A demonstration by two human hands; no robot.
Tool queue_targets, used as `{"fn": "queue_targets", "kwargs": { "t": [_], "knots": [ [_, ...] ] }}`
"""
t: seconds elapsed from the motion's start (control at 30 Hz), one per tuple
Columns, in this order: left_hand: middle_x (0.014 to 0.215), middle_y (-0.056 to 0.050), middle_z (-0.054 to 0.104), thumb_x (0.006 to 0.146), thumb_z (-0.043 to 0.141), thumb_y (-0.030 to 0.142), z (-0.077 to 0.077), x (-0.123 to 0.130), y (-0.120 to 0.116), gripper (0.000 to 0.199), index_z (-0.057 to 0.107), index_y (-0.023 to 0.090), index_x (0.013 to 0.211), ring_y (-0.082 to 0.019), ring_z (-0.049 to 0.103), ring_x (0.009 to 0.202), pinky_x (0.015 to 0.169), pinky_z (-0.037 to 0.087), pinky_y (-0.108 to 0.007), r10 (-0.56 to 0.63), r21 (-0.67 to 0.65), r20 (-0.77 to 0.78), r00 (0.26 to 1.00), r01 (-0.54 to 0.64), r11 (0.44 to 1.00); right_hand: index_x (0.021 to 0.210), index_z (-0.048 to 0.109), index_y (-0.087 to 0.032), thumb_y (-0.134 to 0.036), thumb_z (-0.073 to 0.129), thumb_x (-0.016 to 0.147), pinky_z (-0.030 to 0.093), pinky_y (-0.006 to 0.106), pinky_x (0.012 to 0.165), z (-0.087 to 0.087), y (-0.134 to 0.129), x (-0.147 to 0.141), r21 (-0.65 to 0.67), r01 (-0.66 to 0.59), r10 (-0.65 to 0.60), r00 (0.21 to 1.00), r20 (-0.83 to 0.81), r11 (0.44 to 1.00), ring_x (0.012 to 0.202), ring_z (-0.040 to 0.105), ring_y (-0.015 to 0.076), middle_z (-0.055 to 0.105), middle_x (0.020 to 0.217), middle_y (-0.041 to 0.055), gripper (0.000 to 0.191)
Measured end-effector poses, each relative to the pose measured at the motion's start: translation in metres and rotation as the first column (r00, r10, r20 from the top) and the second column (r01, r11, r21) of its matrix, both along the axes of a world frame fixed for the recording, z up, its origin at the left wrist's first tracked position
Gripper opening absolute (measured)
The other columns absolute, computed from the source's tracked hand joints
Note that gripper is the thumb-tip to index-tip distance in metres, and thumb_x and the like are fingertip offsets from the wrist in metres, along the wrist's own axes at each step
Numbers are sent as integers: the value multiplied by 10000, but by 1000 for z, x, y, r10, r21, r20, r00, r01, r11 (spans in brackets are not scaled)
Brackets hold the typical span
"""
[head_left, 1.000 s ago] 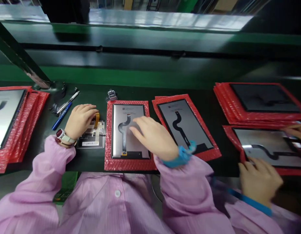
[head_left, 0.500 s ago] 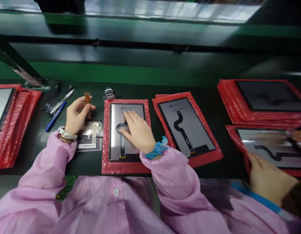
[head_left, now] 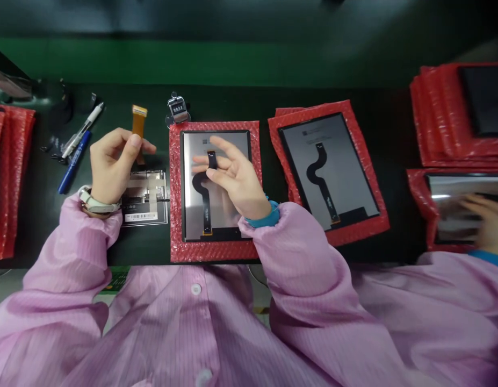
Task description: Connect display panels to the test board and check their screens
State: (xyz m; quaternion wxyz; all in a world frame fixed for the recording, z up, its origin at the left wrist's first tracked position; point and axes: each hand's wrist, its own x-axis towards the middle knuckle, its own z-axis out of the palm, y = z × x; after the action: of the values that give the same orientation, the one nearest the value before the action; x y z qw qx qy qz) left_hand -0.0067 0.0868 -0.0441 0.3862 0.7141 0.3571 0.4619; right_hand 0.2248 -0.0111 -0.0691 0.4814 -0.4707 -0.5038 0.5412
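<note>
My left hand point(head_left: 115, 161) pinches an orange-brown flex cable point(head_left: 138, 126) upright between thumb and fingers, its connector end on top. Below that hand lies a flat labelled electronic module point(head_left: 154, 201); I cannot tell whether the cable joins it. In front of me a display panel point(head_left: 228, 207) rests face down on a red bubble-wrap sleeve point(head_left: 175, 188). An S-shaped black flex cable point(head_left: 207, 207) runs along its back. My right hand point(head_left: 236, 174), palm turned partly up, has the cable's upper end between thumb and a finger, the index finger stretched out.
A tally counter point(head_left: 178, 109) stands behind the sleeve. To the left are a blue marker point(head_left: 74, 161), a white pen point(head_left: 83, 129) and red sleeves point(head_left: 15, 177). Rightward lie a second panel point(head_left: 333, 172), stacked sleeves point(head_left: 438, 118) and a co-worker's hand point(head_left: 490, 223) on another panel.
My right hand has turned from lying over the panel to pinching the black cable's upper end. My left hand keeps the orange-brown cable. The view has tilted downward.
</note>
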Motion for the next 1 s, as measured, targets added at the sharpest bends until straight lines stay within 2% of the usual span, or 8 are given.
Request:
{"fn": "queue_targets", "kwargs": {
  "t": [0.07, 0.2, 0.3, 0.37, 0.43, 0.57, 0.77, 1.0],
  "knots": [
    [798, 11, 755, 999, 607, 487, 2, 0, -4, 345, 696, 191, 845, -95, 680, 691, 653, 526, -256, 9, 2, -59, 998, -9, 1000, 1454, 421, -178, -491, 544, 968, 529, 471, 1082, 2, 0, -2, -24, -30, 28, 998, -62, 999, 1204, 656, 234, 658, 1315, 129, 591],
    [849, -7, 761, 985, 614, 503, 3, -2, -7, 347, 698, 193, 1115, -124, 710, 746, 742, 562, -278, -79, -22, -128, 989, 76, 997, 1274, 602, -152, -729, 354, 976, 526, 463, 1064, 6, -1, -8, -53, -41, 37, 997, -67, 998, 1273, 609, 254, 677, 1272, 137, 695],
    [836, -16, 735, 979, 576, 557, 6, -2, -11, 381, 701, 197, 982, -158, 703, 793, 881, 570, -351, -68, 0, -247, 967, 70, 998, 1073, 671, -181, -798, 143, 963, 538, 413, 1020, 9, -3, -10, -42, -44, 42, 998, -48, 998, 1254, 602, 233, 671, 1248, 115, 820],
    [809, -12, 714, 981, 558, 552, 9, -1, -13, 388, 683, 200, 879, -163, 674, 787, 1032, 512, -420, -72, 67, -317, 946, 98, 993, 962, 650, -185, -770, 152, 981, 540, 392, 979, 10, -4, -9, -10, -51, 51, 998, -34, 999, 1206, 608, 222, 657, 1247, 109, 768],
    [816, -11, 705, 992, 536, 516, 12, 1, -14, 380, 667, 198, 830, -160, 641, 793, 1144, 410, -463, -113, 131, -377, 919, 173, 976, 915, 614, -184, -711, 270, 1001, 533, 383, 947, 10, -4, -8, 30, -72, 73, 997, -14, 997, 1153, 608, 217, 650, 1228, 105, 635],
    [826, -13, 676, 1002, 487, 456, 17, 3, -17, 356, 635, 210, 791, -180, 598, 839, 1183, 330, -468, -195, 155, -458, 867, 294, 943, 929, 618, -184, -561, 470, 985, 500, 400, 978, 11, -3, -5, 107, -135, 124, 987, 105, 985, 1085, 600, 213, 667, 1106, 86, 409],
    [708, 0, 602, 945, 496, 461, 19, 6, -24, 366, 630, 208, 718, -218, 599, 855, 1180, 228, -565, -268, 6, -556, 787, 326, 946, 858, 633, -179, -357, 431, 1012, 432, 432, 1046, 8, -2, -6, 266, -278, 166, 912, 376, 923, 1103, 583, 213, 674, 1138, 79, 310],
    [659, 18, 588, 853, 586, 363, 18, 15, -26, 232, 696, 214, 714, -239, 627, 857, 1167, 169, -625, -349, -109, -546, 762, 348, 931, 949, 605, -178, -343, 377, 1054, 409, 421, 1006, -1, -1, -8, 353, -368, 122, 821, 558, 860, 1053, 539, 216, 648, 1102, 78, 301]
  ]
}}
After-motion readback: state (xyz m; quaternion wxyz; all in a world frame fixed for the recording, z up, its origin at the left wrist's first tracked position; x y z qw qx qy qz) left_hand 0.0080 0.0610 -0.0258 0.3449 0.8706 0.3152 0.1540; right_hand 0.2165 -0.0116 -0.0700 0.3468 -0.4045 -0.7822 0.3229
